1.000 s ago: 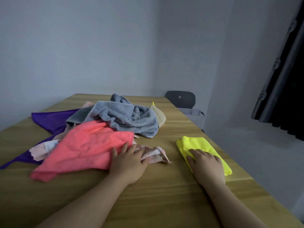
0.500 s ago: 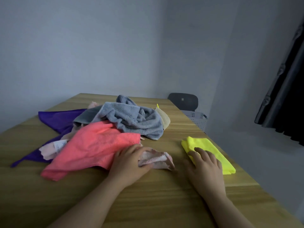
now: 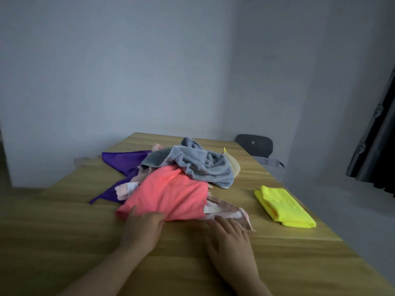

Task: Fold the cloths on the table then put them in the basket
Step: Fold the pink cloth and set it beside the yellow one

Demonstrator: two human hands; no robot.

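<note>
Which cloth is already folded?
The yellow cloth, folded flat and alone near the right edge of the table; the rest sit crumpled in one pile.

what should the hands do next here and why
Probably slide the coral cloth toward the near bare part of the table and spread it flat. The left hand rests on its near edge, the right hand touches the pale pink cloth beside it, the gray towel overlaps its far end, and the yellow cloth lies folded apart.
</note>
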